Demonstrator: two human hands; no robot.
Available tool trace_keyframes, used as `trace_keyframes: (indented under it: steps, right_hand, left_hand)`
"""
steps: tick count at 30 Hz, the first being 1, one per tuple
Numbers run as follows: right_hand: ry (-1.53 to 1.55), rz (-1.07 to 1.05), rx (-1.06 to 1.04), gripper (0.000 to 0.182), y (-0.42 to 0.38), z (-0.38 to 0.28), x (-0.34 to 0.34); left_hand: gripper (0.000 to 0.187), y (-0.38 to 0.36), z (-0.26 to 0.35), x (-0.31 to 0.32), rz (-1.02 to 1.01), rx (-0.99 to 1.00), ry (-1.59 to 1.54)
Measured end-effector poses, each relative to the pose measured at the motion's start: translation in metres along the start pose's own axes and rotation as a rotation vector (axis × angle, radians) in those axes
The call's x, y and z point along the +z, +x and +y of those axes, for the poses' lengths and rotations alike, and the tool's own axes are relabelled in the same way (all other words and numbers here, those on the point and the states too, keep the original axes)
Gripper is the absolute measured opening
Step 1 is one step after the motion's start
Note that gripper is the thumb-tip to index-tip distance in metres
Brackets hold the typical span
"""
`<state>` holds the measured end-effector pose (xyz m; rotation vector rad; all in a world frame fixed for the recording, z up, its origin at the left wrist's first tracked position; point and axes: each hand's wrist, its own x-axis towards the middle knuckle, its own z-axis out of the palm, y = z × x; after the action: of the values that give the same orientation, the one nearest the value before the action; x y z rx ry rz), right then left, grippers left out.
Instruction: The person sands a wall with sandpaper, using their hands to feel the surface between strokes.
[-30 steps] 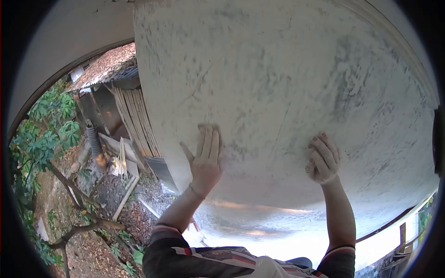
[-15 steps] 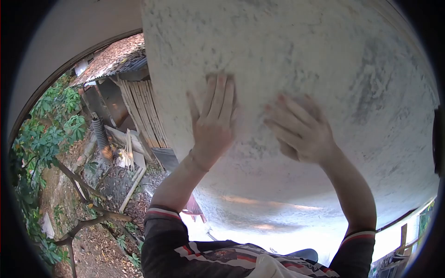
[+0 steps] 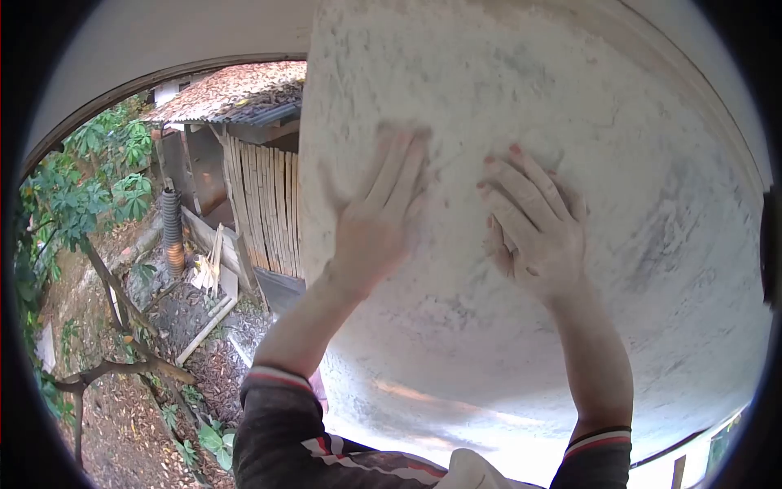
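Straight ahead, the mottled wall [image 3: 456,90] looks rigid, heavy and powdery, graspable only at its side edge; left hand [image 3: 373,232] and right hand [image 3: 544,236], both open, seem to touch it.

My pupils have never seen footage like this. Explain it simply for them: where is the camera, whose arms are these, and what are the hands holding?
There is no robot here. A person wears the camera on their head, and its very wide lens bends the edges. The left hand and right hand are bare, fingers extended, seemingly against a pale, mottled surface. No held object shows. Beyond, on the left, are a slatted wall and leafy plants.
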<state>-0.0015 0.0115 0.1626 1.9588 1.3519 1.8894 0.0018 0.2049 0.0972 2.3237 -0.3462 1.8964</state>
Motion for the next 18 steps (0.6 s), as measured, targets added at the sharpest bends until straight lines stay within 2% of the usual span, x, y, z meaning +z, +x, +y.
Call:
trace_keyframes:
  steps: [2,5,7,9,11,14,18]
  right_hand:
    - [0.022,-0.002,-0.003,0.023,-0.002,-0.001,-0.001]
    - [0.008,0.010,0.011,0.023,-0.003,-0.003,-0.001]
    - [0.007,0.026,0.022,0.022,0.000,-0.005,0.003]
    - [0.015,0.023,0.024,0.022,-0.001,-0.003,0.004]
    - [0.029,0.019,0.024,0.021,0.001,0.001,0.001]
    - [0.010,0.005,0.057,0.021,-0.005,-0.007,0.001]
    - [-0.075,-0.048,0.022,0.022,-0.004,-0.009,0.002]
  left_hand:
    - [0.048,-0.061,-0.008,0.005,-0.060,-0.007,0.065]
    - [0.047,-0.048,-0.019,0.005,-0.069,0.048,0.061]
    - [0.045,0.014,-0.008,-0.004,-0.007,0.123,0.029]
    - [0.044,0.027,-0.006,-0.005,0.020,0.130,0.019]
    - [0.044,0.002,-0.007,0.000,0.005,0.089,0.043]
    - [0.044,-0.076,-0.026,0.008,-0.089,0.070,0.071]
    - [0.043,0.017,-0.014,-0.014,-0.057,0.192,0.104]
